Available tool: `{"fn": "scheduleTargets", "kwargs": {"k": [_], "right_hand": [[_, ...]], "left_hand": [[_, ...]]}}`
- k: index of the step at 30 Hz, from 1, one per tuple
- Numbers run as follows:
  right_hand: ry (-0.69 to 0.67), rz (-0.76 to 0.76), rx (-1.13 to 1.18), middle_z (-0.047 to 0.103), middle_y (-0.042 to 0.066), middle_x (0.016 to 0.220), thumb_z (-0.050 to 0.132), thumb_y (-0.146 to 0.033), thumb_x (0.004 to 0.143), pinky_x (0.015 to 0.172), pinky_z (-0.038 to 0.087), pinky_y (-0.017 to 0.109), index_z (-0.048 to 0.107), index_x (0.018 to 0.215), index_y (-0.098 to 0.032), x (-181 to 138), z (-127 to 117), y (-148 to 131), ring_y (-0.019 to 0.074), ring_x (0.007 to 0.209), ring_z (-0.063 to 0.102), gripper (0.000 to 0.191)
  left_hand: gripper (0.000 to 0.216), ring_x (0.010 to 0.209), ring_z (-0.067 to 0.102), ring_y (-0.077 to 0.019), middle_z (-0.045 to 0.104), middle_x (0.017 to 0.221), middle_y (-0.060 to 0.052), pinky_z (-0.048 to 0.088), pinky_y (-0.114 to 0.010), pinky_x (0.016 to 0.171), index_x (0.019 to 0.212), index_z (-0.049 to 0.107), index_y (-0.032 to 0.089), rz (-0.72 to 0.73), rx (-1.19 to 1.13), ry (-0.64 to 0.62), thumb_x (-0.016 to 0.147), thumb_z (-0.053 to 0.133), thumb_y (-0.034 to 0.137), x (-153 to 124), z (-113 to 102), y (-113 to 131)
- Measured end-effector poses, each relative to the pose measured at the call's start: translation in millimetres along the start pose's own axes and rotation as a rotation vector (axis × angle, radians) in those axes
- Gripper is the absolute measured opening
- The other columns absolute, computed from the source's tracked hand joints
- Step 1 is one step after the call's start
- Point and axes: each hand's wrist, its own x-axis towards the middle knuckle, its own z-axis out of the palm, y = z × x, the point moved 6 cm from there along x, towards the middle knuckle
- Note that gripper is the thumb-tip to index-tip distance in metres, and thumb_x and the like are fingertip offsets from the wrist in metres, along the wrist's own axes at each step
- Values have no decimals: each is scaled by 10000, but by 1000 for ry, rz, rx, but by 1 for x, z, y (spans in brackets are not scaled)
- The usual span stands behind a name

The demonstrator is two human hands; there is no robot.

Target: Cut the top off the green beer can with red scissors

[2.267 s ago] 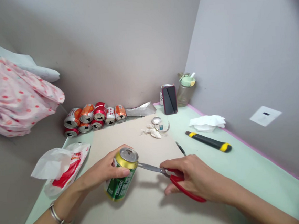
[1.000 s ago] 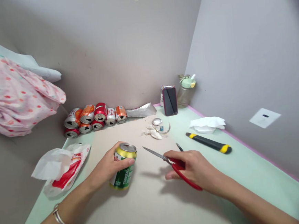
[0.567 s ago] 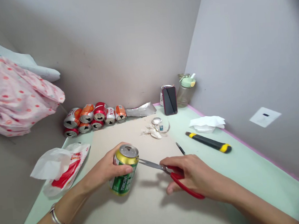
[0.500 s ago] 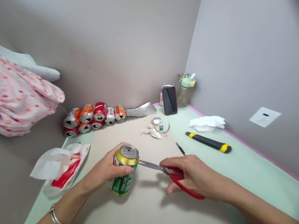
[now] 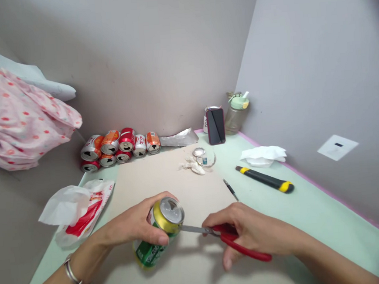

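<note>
Can (image 5: 157,236) – left hand (image 5: 133,225) grip wrapped round it, right hand (image 5: 249,233) clasping scissors (image 5: 226,239), tips at rim

Pale green table (image 5: 316,211) topped by a beige board (image 5: 166,179).
Beyond the fingers (image 5: 166,239): stacked cans (image 5: 119,147), utility knife (image 5: 264,179), tissue (image 5: 262,155), plastic bag (image 5: 78,207), perhaps a pen (image 5: 230,189).

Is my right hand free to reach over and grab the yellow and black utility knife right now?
Probably not as it stands: the right hand is closed on the red scissors, their blades at the green can. The path to the utility knife looks open, though.
</note>
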Motion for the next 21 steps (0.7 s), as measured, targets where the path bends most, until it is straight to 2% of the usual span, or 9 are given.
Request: {"fn": "scheduleTargets", "kwargs": {"k": [2,6,8,12,16,18,21], "right_hand": [[27,-15,-53,369,-76,653,736,-638,769,535,280,191,609,803,-215,0,-3,1,107,623,316,443],[188,-50,-234,435,-69,688,723,-655,775,576,290,207,597,812,-230,-1,-13,-2,115,635,356,445],[191,-49,-251,426,-70,682,715,-660,781,572,292,204,588,803,-234,0,-14,-3,115,628,347,445],[150,-42,-204,316,-70,637,705,-654,795,532,257,207,533,698,-215,-1,-13,-6,115,607,272,482],[157,-18,-202,332,-65,604,641,-629,868,525,257,219,512,675,-218,-3,-10,-7,113,573,316,472],[233,6,-284,391,-62,587,615,-586,909,532,265,227,521,696,-227,-3,-10,-3,114,554,374,428],[361,33,-453,493,-55,582,621,-519,934,537,258,244,524,728,-235,0,-8,5,115,518,450,364]], "left_hand": [[608,829,480,-183,558,922,3,367,-258,698,1111,569,214,-1,51,47,642,859,471,-1,-2,0],[574,905,497,-202,559,1006,-3,378,-267,745,1164,539,237,15,189,223,703,819,431,-2,-11,6],[555,914,497,-206,562,1007,-6,380,-272,762,1149,539,230,27,190,217,708,809,430,-2,-11,10],[549,872,486,-200,553,949,0,379,-272,744,1117,540,219,34,166,179,693,811,438,-4,-10,13],[527,863,507,-201,564,941,2,404,-279,740,1111,549,221,22,158,172,708,794,456,-3,-8,12],[481,882,537,-219,586,963,-8,430,-309,767,1115,545,232,7,264,311,746,766,448,-3,-11,10],[464,1034,548,-288,613,1074,-51,412,-421,935,1126,534,247,117,650,679,757,767,405,-9,-20,20]]}}
